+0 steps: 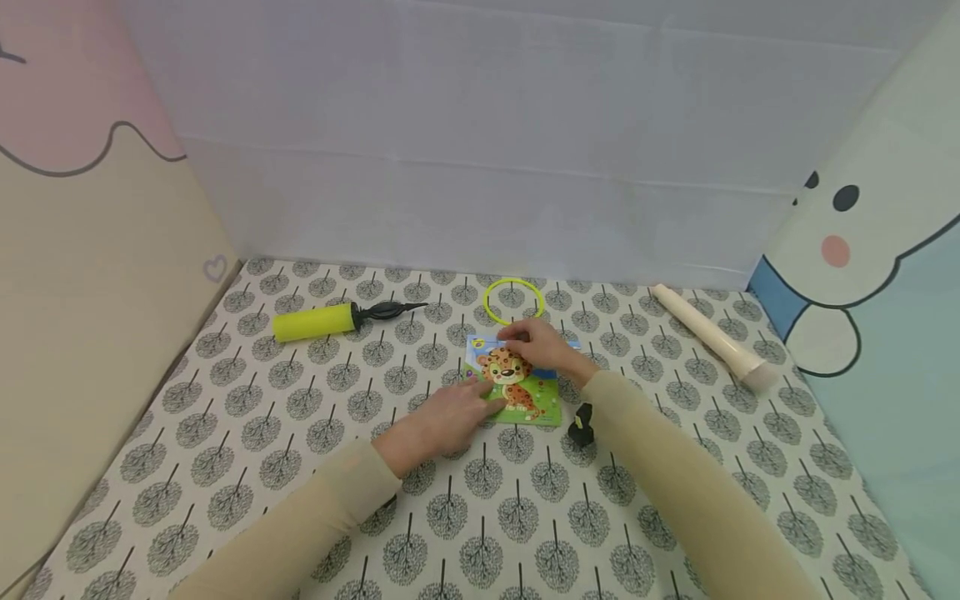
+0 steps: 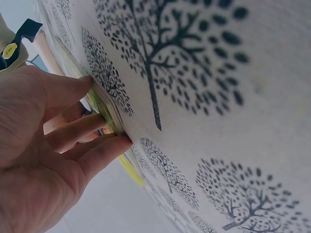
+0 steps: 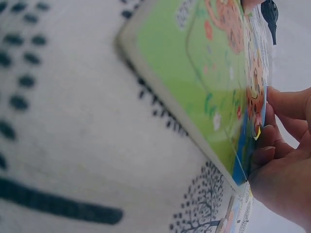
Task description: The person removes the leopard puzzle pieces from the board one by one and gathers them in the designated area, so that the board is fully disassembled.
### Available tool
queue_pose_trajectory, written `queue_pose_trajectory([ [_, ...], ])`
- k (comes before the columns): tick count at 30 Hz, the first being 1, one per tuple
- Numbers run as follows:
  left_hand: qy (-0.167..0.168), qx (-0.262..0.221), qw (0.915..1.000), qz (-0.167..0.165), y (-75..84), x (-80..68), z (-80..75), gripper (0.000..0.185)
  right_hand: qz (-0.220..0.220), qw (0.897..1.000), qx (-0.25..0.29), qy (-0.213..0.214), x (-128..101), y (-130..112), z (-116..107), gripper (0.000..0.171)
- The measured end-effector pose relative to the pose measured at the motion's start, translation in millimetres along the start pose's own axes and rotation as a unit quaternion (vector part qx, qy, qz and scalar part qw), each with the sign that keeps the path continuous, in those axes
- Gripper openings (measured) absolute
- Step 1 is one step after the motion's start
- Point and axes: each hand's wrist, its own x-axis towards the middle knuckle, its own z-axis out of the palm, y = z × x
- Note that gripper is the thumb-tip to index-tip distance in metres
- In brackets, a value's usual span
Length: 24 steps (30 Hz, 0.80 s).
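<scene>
A picture puzzle board (image 1: pixel 525 392) with a spotted orange cub on green lies flat on the tree-patterned mat (image 1: pixel 300 417). My left hand (image 1: pixel 480 393) rests at the board's near left edge. In the left wrist view its straight fingers (image 2: pixel 92 126) press against the board's thin edge (image 2: pixel 108 112). My right hand (image 1: pixel 517 337) sits at the board's far edge. In the right wrist view its curled fingers (image 3: pixel 272 141) pinch the blue far edge of the board (image 3: pixel 194 73). Whether a loose piece is under them is hidden.
A yellow hand pump (image 1: pixel 315 321) with a black nozzle lies at the back left. A yellow ring (image 1: pixel 513 300) lies just behind the board, and a cream tube (image 1: pixel 708 337) at the back right. A small black object (image 1: pixel 581 423) sits by my right sleeve. Padded walls enclose the mat.
</scene>
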Motion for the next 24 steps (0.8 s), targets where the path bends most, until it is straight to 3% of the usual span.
queue_pose_trajectory([
  [5,-0.001,0.018,0.9998,0.005,0.2,1.2,-0.9,0.058,-0.008,1.000,0.003,0.000,-1.3,0.9,-0.6,0.024],
  [15,-0.035,0.040,0.9986,0.001,3.5,2.5,-2.1,0.061,-0.005,1.000,-0.006,0.009,-1.2,2.8,-2.0,0.025],
  [24,-0.039,0.040,0.9985,-0.004,5.4,1.7,-3.8,0.057,-0.022,0.999,0.040,-0.006,0.8,7.2,-7.7,0.023],
])
